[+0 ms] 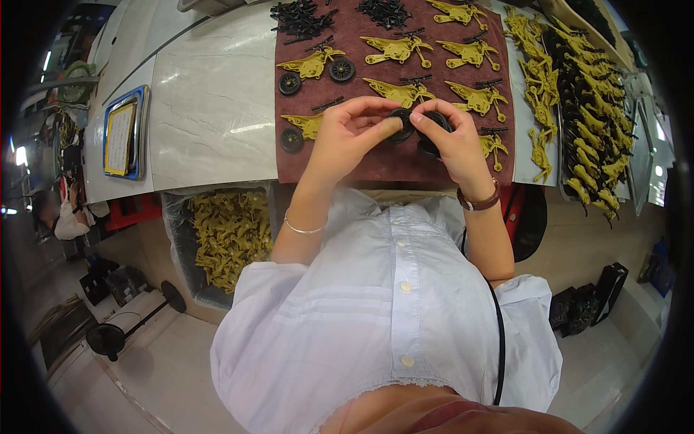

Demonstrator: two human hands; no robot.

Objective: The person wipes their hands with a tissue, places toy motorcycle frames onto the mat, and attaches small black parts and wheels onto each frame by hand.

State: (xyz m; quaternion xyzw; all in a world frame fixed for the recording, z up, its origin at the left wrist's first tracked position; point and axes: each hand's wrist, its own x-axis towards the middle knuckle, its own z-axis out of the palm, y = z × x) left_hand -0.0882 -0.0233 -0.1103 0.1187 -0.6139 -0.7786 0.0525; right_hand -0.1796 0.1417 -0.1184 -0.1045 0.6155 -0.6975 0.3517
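Observation:
My left hand (352,132) and my right hand (452,141) meet over a dark red mat (394,163) on the table. Each pinches a small black toy wheel: the left wheel (402,124), the right wheel (436,124), held close together. Yellow toy motorbike frames lie in rows on the mat; one frame (399,92) sits just beyond my fingers. A frame (312,65) at the upper left of the mat has two black wheels fitted. Another frame (303,126) with one wheel lies left of my left hand.
Piles of black parts (300,18) lie at the mat's far edge. A tray of yellow frames and black parts (585,101) stands to the right. A bag of yellow frames (231,235) sits below the table edge at left. A blue-rimmed tray (123,134) rests on the left counter.

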